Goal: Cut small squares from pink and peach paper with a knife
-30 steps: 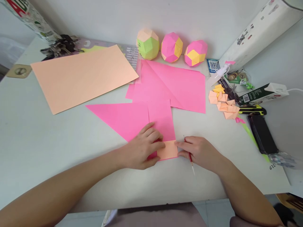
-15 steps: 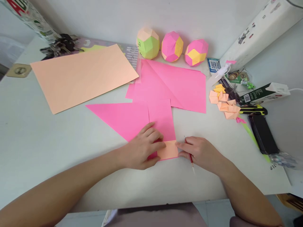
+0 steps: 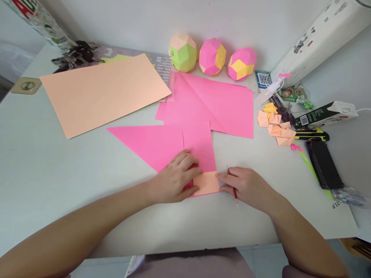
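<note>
A small peach paper rectangle (image 3: 206,182) lies on the lower right corner of a pink paper sheet (image 3: 199,144), near its right and bottom edges. My left hand (image 3: 178,177) rests on the pink sheet, fingers bent and apart, with index fingertip and thumb on the rectangle's left side. Tucked in my right hand (image 3: 245,183) is a slim red pen (image 3: 234,192), its pointed metal end facing away from me. The forefinger and thumb of that hand touch the rectangle's right edge. A triangular pink part of the paper (image 3: 145,141) extends to the left.
Behind lie more pink sheets (image 3: 228,104) and a large peach sheet (image 3: 104,96). Three faceted paper balls (image 3: 212,57) stand by the wall. At right are folded paper pieces (image 3: 278,129), a utility knife (image 3: 313,134), a black case (image 3: 324,164) and a drink carton (image 3: 326,115).
My left thumb has shifted slightly upward along the rectangle's left side. The right hand keeps the pen and stays at the right edge. The whole view has drifted a little.
</note>
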Demonstrator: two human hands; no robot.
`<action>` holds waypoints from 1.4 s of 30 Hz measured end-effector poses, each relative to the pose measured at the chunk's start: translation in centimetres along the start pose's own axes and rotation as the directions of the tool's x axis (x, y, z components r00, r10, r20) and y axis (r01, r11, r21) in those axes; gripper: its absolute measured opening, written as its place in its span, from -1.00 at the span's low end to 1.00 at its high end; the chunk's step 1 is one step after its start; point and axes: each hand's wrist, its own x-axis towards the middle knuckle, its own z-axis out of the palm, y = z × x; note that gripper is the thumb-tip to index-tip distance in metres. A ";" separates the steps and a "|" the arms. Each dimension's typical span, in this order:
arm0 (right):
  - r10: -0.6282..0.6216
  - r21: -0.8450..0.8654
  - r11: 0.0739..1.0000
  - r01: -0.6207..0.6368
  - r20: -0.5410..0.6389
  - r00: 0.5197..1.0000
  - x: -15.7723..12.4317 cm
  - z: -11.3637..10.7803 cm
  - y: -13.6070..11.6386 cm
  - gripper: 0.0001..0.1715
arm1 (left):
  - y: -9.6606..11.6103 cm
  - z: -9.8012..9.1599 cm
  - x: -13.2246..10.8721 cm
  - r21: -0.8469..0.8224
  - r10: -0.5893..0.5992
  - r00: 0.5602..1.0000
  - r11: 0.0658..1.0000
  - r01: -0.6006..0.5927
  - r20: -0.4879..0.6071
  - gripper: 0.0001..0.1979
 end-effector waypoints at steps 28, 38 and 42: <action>-0.006 -0.030 1.000 0.006 0.005 1.000 0.0 -0.3 -0.3 -0.70 | 0.1 -0.1 0.1 0.031 0.019 1.000 0.999 -0.019 0.023 -0.79; 0.006 -0.006 1.000 -0.006 0.010 1.000 0.0 -0.2 -0.3 -0.72 | 0.1 -0.1 0.1 0.025 0.017 1.000 1.000 -0.018 0.013 -0.81; 0.011 -0.003 1.000 -0.011 0.006 1.000 0.0 -0.1 -0.3 -0.75 | 0.1 0.0 0.1 0.016 0.019 1.000 1.000 -0.019 0.007 -0.81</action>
